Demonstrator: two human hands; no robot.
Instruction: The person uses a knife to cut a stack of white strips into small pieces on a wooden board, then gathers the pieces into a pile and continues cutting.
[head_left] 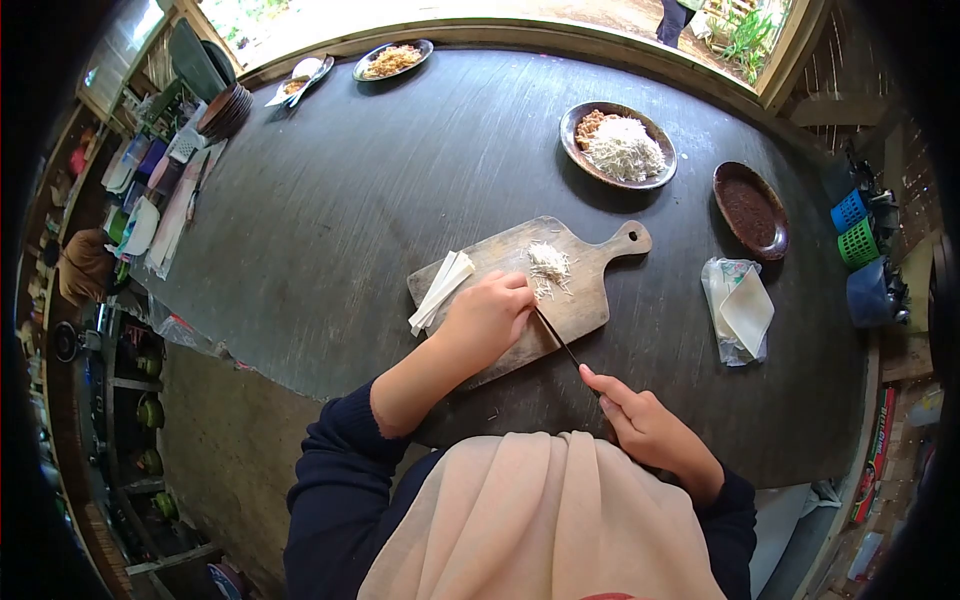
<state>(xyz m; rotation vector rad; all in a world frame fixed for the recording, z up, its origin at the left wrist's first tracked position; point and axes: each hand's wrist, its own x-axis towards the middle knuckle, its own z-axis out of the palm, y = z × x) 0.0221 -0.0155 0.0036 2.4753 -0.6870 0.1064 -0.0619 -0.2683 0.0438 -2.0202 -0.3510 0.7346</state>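
Observation:
A wooden cutting board (580, 262) with a round-holed handle lies at an angle on the dark table. My left hand (490, 318) is over its middle, fingers bunched and pointing down at the knife blade; what they pinch is hidden beneath them. In my right hand (645, 420) is the handle of a thin dark knife (560, 343), its blade reaching up to the left fingertips. Long white strips (442, 290) lie on the board's left end. Beyond my left fingers sits a small heap of fine white shreds (549, 262), with loose bits around it.
Past the board stands a plate (568, 135) of white shreds and brown food. To the right are a dark reddish-brown dish (750, 212) and a plastic packet (740, 310). A plate of food (392, 62) stands at the far edge. Stacked brown plates (226, 110) are at far left.

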